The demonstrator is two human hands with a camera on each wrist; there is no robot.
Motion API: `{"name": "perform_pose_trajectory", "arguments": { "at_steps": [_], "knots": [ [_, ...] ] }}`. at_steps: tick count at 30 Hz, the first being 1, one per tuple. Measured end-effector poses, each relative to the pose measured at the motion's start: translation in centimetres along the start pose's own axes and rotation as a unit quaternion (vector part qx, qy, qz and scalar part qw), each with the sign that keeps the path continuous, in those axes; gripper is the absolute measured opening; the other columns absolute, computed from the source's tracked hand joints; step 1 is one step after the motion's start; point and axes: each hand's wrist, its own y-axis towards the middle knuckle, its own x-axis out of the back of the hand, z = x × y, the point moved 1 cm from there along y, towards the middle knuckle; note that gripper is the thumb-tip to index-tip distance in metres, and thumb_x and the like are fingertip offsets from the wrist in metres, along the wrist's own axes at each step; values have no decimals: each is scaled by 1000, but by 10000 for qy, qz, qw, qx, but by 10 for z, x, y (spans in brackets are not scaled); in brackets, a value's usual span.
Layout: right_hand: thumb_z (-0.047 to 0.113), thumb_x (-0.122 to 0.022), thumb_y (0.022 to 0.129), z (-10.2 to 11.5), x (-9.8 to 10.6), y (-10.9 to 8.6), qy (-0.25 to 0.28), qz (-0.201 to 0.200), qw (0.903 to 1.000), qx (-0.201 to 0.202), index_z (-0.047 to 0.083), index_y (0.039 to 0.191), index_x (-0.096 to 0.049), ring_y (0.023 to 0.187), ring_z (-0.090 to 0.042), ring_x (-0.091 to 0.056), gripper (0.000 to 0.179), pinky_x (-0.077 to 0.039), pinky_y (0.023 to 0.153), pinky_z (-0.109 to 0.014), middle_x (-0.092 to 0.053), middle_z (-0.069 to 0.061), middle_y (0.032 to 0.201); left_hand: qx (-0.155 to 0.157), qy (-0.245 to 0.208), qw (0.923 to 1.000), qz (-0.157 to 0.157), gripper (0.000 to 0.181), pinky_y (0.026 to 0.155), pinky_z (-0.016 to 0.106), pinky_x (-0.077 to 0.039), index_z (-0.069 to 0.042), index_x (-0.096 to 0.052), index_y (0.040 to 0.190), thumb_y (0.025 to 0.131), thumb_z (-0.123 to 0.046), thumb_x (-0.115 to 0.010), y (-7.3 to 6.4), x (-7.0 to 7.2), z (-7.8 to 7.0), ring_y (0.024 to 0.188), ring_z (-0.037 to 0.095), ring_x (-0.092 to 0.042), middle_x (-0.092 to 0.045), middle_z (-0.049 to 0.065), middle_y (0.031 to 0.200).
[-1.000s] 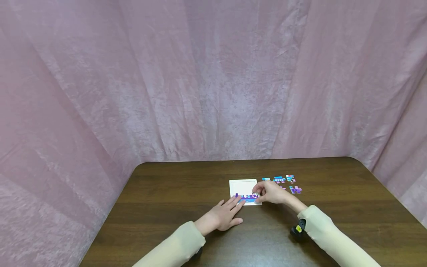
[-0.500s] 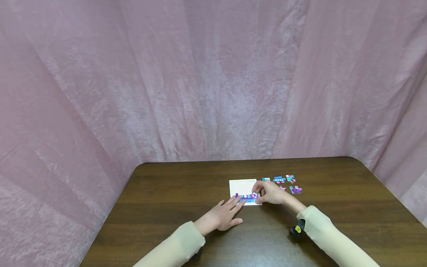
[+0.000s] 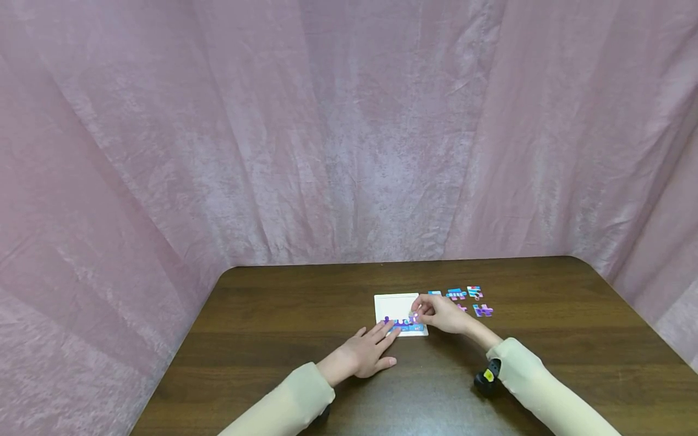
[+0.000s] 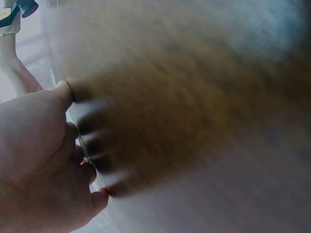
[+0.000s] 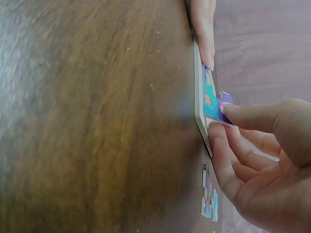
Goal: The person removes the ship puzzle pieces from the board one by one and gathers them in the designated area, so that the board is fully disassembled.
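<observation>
A white puzzle tray (image 3: 396, 301) lies on the table with a purple and blue row of puzzle pieces (image 3: 402, 327) along its near edge. My left hand (image 3: 366, 352) rests flat, fingers spread, its fingertips over the left part of that row. Between thumb and fingers, my right hand (image 3: 444, 313) pinches a purple and turquoise puzzle piece (image 5: 221, 115) at the tray's right end. In the right wrist view this piece tilts up, its turquoise side low at the tray. The palm hides the tray's right edge in the head view. From the left wrist, the left hand (image 4: 43, 150) hides its fingertips' contact.
Several loose puzzle pieces (image 3: 456, 293) lie on the table right of the tray, one partly behind the right hand. A purple loose piece (image 3: 483, 310) is farthest right in the near row. Pink curtains (image 3: 349, 133) hang behind the brown table (image 3: 272, 339).
The right hand has shifted slightly left, and the purple side of the pinched piece has moved left and tipped up. The left hand has stayed in place.
</observation>
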Motion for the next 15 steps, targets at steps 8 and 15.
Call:
{"name": "perform_pose_trajectory", "arguments": {
  "at_steps": [8,15],
  "knots": [
    [-1,-59,91,2,4,-3,117,1,9999,3,-2,102,-61,73,-10,-60,11,-48,64,-20,-66,-11,84,9,-11,10000,-34,64,118,41,-27,-26,-15,156,101,-53,-34,1,-1,1,150,13,-16,-11,-6,164],
    [1,-59,92,0,8,-5,201,-116,9996,-161,-1,103,-62,77,-12,-59,11,-49,65,-21,-64,-10,89,-11,-63,10000,-53,64,118,42,-27,-26,-15,156,101,-52,-35,0,0,1,150,14,-16,-10,-6,164]
  ]
}}
